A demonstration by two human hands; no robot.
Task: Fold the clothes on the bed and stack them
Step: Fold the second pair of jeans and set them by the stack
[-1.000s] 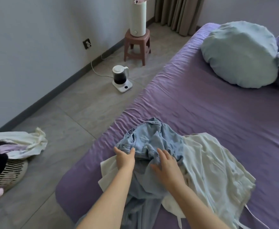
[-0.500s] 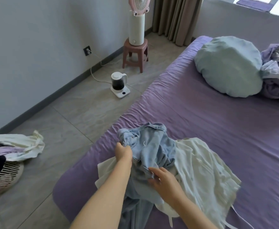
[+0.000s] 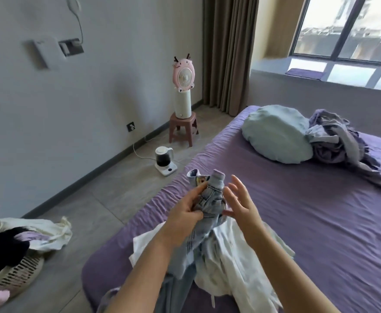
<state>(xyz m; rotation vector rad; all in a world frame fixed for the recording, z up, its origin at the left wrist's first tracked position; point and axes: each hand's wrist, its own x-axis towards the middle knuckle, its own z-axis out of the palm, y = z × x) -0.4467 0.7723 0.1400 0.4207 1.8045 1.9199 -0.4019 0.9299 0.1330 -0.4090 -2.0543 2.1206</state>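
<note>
Purple sheeting covers the bed (image 3: 298, 222), which fills our head view from 6 to 3 o'clock; a pale blue pillow (image 3: 277, 134) and a crumpled lilac heap (image 3: 345, 143) lie at 2 o'clock. Off the bed at 11 o'clock a kettle (image 3: 164, 159) sits on the grey tiled floor below a pink fan (image 3: 183, 75) on a stool (image 3: 182, 129). A basket (image 3: 15, 274) draped with clothes is at 8 o'clock.

At centre our left hand (image 3: 185, 211) grips the bunched waist of the light denim jeans (image 3: 210, 199), lifted off a white garment (image 3: 234, 260) lying on the bed at 6 o'clock. Our right hand (image 3: 241, 204) is spread open just beside the denim, holding nothing.

We judge folding has barely begun: next the right hand must catch the waistband so we can shake the jeans flat.
</note>
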